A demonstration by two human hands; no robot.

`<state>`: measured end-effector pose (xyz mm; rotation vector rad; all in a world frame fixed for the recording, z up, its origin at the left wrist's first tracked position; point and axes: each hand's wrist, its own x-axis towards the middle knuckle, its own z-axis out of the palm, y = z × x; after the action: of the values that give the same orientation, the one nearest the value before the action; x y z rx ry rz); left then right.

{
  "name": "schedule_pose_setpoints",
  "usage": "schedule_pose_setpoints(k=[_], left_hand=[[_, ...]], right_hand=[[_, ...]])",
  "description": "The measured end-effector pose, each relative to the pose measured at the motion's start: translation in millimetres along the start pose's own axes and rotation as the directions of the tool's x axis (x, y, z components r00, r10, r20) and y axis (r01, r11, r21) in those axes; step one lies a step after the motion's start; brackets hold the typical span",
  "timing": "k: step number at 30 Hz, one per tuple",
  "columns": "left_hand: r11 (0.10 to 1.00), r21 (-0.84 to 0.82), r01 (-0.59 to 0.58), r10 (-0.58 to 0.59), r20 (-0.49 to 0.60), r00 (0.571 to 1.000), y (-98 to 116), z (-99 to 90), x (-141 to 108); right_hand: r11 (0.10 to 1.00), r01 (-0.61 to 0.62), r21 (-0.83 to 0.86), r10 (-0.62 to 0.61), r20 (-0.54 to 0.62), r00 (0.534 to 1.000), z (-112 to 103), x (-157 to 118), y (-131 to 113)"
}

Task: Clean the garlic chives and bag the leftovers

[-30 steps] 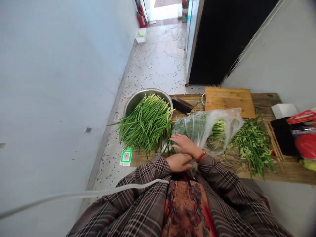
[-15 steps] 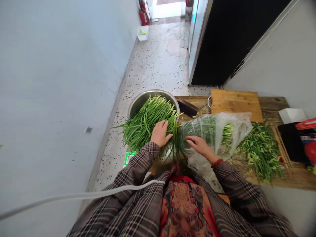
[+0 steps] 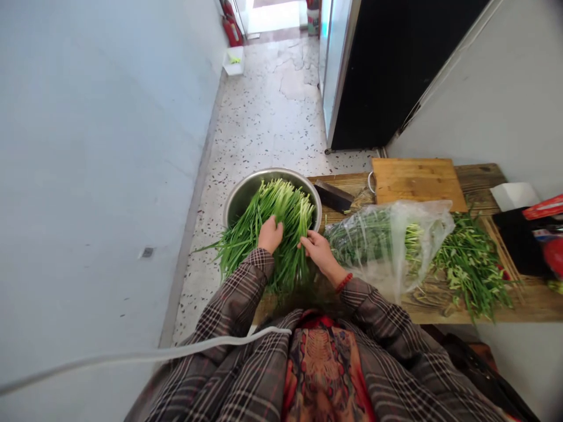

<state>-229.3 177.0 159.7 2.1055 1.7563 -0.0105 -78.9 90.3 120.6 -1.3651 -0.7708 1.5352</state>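
Note:
A heap of garlic chives [image 3: 240,243], pale stem ends facing away, fills a round steel basin [image 3: 235,196] and hangs over its near rim. My left hand [image 3: 270,235] is closed on chives in the middle of the heap. At the basin's right side, my right hand [image 3: 320,252] pinches a bunch along the heap's edge, thumb and fingers together. A clear plastic bag [image 3: 398,246] with more greens inside lies just right of my right hand.
A wooden table [image 3: 433,305] runs to the right, bearing a cutting board [image 3: 416,181], a dark block [image 3: 334,196], loose green trimmings [image 3: 475,266] and a black container [image 3: 516,240]. A white cable [image 3: 211,346] crosses low in front. The wall [image 3: 109,205] stands close at left.
My right hand has moved left from the bag to the chives at the basin's edge. My left hand has shifted slightly left and closed. Chives hanging near the bag are now gathered into the heap.

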Motion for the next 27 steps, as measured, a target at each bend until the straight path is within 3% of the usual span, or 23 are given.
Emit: schedule_pose_setpoints(k=[4,7,9,10,12,14,17,20,23,27], left_hand=[[1.0,-0.015,0.016,-0.016,-0.027,0.999,-9.8,-6.0,16.4],[0.999,-0.015,0.036,-0.036,-0.008,0.999,-8.8,2.3,20.6],[0.997,0.005,0.074,-0.074,-0.001,0.997,-8.4,5.8,22.5],[0.996,0.032,0.081,-0.082,0.005,0.997,-8.1,5.7,23.1],[0.991,0.117,0.066,-0.067,0.01,0.998,-5.9,2.6,23.0],[0.982,0.189,0.014,-0.009,-0.027,1.0,0.6,-1.0,19.9],[0.979,0.195,-0.052,0.075,-0.115,0.991,16.9,3.0,10.8],[0.986,0.158,-0.05,0.065,-0.092,0.994,27.5,19.5,2.4],[0.987,0.16,-0.035,0.042,-0.04,0.998,20.6,32.2,1.8],[0.973,0.173,-0.156,0.145,0.075,0.987,-9.9,17.1,17.6]], right_hand=[[0.989,-0.06,0.136,0.062,-0.007,0.998,41.3,31.7,-14.7],[0.989,-0.076,0.124,0.065,0.097,0.993,48.9,39.4,-10.2],[0.995,-0.074,0.068,0.063,0.145,0.987,33.8,40.1,-6.5],[0.998,-0.057,0.032,0.053,0.114,0.992,20.9,41.3,-5.3],[0.997,-0.011,-0.075,0.006,-0.069,0.998,-11.0,48.2,-3.4],[0.956,-0.033,-0.291,-0.054,-0.286,0.957,-42.0,61.1,-0.3],[0.787,-0.161,-0.596,-0.091,-0.369,0.925,-69.7,82.2,10.6],[0.685,-0.191,-0.703,-0.057,-0.313,0.948,-72.4,91.3,26.6],[0.615,-0.216,-0.758,-0.028,-0.294,0.955,-67.0,88.6,41.4],[0.577,-0.267,-0.772,0.006,-0.323,0.946,-66.4,82.6,54.7]])
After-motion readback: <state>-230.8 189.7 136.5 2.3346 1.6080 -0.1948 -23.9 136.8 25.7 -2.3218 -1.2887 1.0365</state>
